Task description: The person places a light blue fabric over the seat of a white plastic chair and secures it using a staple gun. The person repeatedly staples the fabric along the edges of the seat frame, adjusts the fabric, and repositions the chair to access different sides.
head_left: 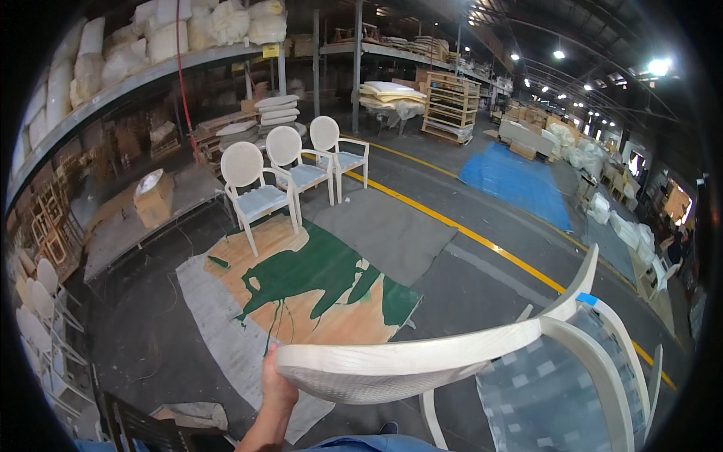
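My left hand grips the rounded top end of the back of a white wooden armchair. The chair is tipped over on its way across the lower right, its back stretching from my hand toward the seat. Woven mesh fills the back's frame, and a grey-blue checked cloth seat lies beyond it. A bit of blue tape sticks to the frame near the seat. My thumb rests at the rim's edge; the other fingers are partly hidden behind it. My right hand is out of sight.
Three white armchairs stand ahead on a floor mat with green and tan patches. More white chairs line the left edge. A cardboard box sits on a low platform. Yellow lines and a blue sheet mark the floor to the right.
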A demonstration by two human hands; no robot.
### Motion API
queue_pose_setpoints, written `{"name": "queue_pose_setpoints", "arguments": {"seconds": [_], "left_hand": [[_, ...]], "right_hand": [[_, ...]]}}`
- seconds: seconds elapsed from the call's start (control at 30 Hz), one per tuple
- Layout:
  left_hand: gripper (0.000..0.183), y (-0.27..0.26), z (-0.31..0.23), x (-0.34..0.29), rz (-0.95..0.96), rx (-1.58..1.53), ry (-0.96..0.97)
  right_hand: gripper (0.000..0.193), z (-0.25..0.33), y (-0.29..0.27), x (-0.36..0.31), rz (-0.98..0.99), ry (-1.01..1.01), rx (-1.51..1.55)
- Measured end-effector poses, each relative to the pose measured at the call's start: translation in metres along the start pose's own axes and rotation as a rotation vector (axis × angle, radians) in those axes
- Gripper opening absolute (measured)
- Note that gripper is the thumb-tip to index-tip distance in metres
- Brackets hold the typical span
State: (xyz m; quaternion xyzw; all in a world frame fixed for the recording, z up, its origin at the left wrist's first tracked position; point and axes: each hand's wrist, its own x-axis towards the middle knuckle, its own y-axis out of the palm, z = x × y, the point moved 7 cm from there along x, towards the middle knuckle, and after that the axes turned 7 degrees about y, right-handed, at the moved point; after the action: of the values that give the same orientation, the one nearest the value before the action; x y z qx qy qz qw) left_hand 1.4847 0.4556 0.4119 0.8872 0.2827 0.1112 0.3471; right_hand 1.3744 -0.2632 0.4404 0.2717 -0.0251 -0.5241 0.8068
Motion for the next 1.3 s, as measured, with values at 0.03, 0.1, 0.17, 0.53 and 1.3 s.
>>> {"name": "queue_pose_setpoints", "arguments": {"seconds": [0.03, 0.1, 0.17, 0.53, 1.3], "left_hand": [[0.044, 0.009, 0.007, 0.026, -0.010, -0.003, -0.013], [0.045, 0.002, 0.019, 0.083, -0.057, -0.041, 0.054], [0.046, 0.013, 0.034, 0.136, -0.082, -0.052, 0.080], [0.051, 0.113, 0.072, 0.502, -0.032, 0.021, 0.111], [0.063, 0.193, 0.201, 1.053, -0.436, 0.179, 0.190]], "right_hand": [[0.066, -0.005, 0.028, 0.007, -0.003, -0.006, -0.009], [0.066, -0.031, 0.087, 0.023, 0.006, 0.006, -0.014], [0.066, -0.053, 0.140, 0.042, 0.005, -0.008, -0.026], [0.078, -0.199, 0.442, 0.126, 0.141, -0.011, -0.088], [0.085, -0.635, 1.228, 0.350, 0.421, 0.283, -0.182]]}}
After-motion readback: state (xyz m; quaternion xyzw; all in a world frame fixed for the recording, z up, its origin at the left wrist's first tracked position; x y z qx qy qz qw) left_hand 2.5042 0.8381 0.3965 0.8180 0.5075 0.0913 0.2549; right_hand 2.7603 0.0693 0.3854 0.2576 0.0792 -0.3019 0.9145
